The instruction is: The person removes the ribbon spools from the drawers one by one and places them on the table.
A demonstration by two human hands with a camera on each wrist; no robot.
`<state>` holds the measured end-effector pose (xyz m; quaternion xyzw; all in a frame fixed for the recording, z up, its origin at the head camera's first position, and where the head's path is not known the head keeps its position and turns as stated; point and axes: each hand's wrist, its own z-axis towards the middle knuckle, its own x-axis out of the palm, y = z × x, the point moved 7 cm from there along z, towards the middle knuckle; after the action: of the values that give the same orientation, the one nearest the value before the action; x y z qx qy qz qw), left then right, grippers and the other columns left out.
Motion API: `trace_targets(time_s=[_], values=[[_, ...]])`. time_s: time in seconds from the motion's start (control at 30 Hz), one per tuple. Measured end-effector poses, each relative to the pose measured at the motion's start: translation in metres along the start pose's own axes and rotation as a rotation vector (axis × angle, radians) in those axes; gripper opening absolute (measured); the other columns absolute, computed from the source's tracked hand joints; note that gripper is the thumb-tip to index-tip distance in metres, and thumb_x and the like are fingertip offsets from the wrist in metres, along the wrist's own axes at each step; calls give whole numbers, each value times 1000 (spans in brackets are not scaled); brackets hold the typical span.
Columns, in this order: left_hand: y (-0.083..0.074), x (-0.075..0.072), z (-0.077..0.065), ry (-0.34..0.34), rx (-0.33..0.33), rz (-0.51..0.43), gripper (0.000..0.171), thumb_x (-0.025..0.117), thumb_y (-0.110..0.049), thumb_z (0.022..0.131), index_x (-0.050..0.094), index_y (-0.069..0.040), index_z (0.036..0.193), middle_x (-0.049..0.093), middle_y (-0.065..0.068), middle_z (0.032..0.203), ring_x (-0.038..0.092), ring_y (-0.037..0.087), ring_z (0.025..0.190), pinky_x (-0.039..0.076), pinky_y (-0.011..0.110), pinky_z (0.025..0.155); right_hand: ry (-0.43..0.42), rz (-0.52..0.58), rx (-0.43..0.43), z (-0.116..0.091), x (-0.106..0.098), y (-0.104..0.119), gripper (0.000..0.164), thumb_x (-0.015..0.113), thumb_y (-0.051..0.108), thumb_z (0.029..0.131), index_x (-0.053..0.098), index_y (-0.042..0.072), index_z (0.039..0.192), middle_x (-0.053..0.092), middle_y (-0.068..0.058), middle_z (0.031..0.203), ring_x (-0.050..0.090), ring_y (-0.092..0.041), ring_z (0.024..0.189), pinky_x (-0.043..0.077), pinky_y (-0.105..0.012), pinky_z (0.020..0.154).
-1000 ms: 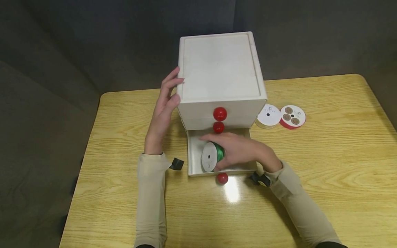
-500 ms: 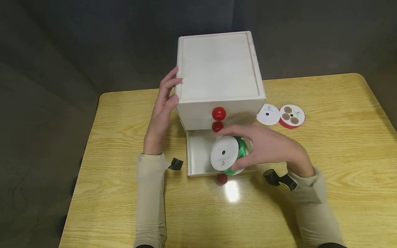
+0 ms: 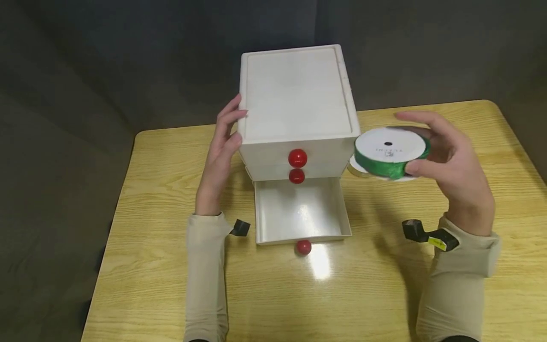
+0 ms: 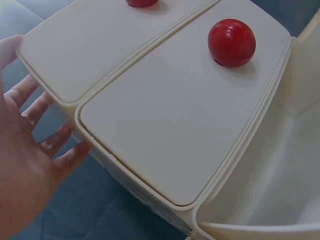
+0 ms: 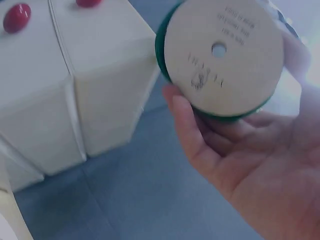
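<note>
My right hand (image 3: pixel 461 171) grips a spool of green ribbon (image 3: pixel 380 151) by its edge, thumb in front and fingers behind. It is held above the table, right of a white drawer cabinet (image 3: pixel 299 95). In the right wrist view the white round face of the green ribbon spool (image 5: pixel 220 75) shows printing and a centre hole. My left hand (image 3: pixel 220 156) rests its fingertips against the cabinet's left side, fingers loosely spread. In the left wrist view these fingers (image 4: pixel 56 142) touch the cabinet's edge. The bottom drawer (image 3: pixel 279 209) is pulled out, with nothing inside.
Red round knobs (image 3: pixel 297 158) stick out from the cabinet's drawers. Another spool, with pale ribbon (image 3: pixel 358 169), lies on the wooden table (image 3: pixel 171 190) beside the cabinet, mostly covered by the green one. A dark curtain (image 3: pixel 171 57) stands behind the table.
My right hand has lifted the green ribbon spool out of the bottom drawer and carried it right, above the lying spools, hiding the red one. My left hand stays at the cabinet.
</note>
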<state>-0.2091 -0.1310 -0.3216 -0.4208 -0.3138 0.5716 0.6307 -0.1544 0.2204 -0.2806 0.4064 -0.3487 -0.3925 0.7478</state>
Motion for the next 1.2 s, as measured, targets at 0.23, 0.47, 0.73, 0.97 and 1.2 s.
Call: trace_targets(time_s=[0.23,0.47,0.73,0.97,1.2], values=[[1,-4,-1,-6,-2,0,52,46,-25,96,47,4,139,31,0,166,23,18,154,23,48,122,-277,217,-124,0,-40,-2,49,64,-13,86,52,-20,133,68,-28,100,69,-31,86,60,-32,80],[1,-6,-3,-18,-8,4,52,46,-24,95,48,3,139,32,-1,166,24,18,154,23,48,122,-473,106,-133,-3,-73,-16,47,70,-5,85,57,-16,129,70,-26,93,70,-29,79,60,-33,79],[1,-6,-2,-18,-7,-3,52,46,-25,95,49,2,140,32,-1,166,24,18,154,23,49,122,-469,165,-141,-3,-86,-28,49,79,8,87,59,-21,122,60,-26,112,64,-31,90,60,-33,73],[0,-6,-2,-17,-9,0,53,46,-26,95,49,3,139,32,-2,166,25,18,153,24,48,121,-417,291,-111,-4,-89,-36,50,84,15,86,58,-21,110,62,-24,106,65,-29,87,59,-33,72],[0,-6,-2,-14,-6,5,53,46,-25,95,48,4,139,32,0,166,24,18,154,22,50,122,-457,159,-47,-15,-108,-45,23,65,-2,95,63,-16,114,55,-21,116,57,-28,100,56,-28,81]])
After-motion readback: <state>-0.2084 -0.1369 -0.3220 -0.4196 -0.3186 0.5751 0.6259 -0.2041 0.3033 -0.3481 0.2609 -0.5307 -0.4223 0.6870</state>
